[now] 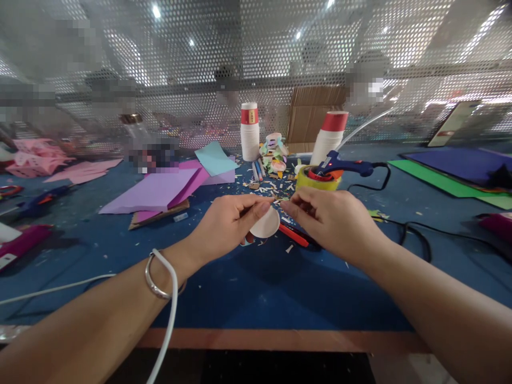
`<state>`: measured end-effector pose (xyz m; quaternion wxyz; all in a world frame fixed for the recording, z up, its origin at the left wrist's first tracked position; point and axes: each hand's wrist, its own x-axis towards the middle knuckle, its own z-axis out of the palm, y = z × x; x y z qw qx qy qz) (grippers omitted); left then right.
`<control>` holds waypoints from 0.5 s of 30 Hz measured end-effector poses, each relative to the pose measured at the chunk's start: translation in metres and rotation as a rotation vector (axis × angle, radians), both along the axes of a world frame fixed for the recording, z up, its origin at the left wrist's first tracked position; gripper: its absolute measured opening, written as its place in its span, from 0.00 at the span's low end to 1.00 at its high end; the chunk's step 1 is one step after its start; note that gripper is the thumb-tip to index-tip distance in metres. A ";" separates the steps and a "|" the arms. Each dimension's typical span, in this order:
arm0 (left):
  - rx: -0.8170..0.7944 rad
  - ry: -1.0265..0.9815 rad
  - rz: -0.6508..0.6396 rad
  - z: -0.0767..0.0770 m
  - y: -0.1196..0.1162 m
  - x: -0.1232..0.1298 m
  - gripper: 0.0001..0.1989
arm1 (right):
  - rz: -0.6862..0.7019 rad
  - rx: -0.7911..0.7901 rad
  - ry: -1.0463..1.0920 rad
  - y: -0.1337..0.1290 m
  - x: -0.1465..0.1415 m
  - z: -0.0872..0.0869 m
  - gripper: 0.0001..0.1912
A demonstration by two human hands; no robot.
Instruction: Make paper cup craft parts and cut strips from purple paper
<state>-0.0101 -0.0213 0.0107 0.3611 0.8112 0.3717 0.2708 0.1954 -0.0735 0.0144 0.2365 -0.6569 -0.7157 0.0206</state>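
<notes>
A small white round paper piece (267,224), perhaps the base of a paper cup, is gripped between the thumb and fingers of my left hand (234,218). Close beside it on the right, my right hand (326,216) is closed in a pinch, thumb against fingers. Whatever the right fingertips hold is too small to make out. The two sets of fingertips nearly meet. Under and behind the hands lies a red-handled cutter (294,234), partly covered by the right hand. Scattered paper scraps (274,186) surround it on the blue table (256,293).
Behind stand two stacks of paper cups (250,138) (328,138). A blue glue gun (346,166) rests on a yellow tape roll (316,181), its black cord trailing right. Purple paper sheets (156,189) lie left, green and blue sheets (452,165) right. A white cable (170,309) crosses my left wrist.
</notes>
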 end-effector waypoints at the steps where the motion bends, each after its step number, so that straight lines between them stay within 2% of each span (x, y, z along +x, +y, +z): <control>1: -0.002 0.002 0.010 -0.001 0.001 0.000 0.23 | 0.042 0.032 0.061 -0.001 -0.001 -0.001 0.18; 3: -0.035 -0.008 0.009 -0.001 0.002 0.001 0.23 | 0.134 0.052 0.156 -0.002 -0.001 -0.004 0.16; 6: -0.196 -0.098 -0.067 0.000 0.001 0.003 0.24 | 0.217 0.071 0.206 -0.001 -0.001 -0.008 0.14; 12: -0.638 -0.433 -0.220 0.001 0.001 0.004 0.22 | 0.196 0.178 0.181 0.001 0.004 -0.007 0.15; 15: -0.744 -0.464 -0.242 0.000 0.002 0.004 0.20 | 0.206 0.196 0.160 0.000 0.005 -0.006 0.16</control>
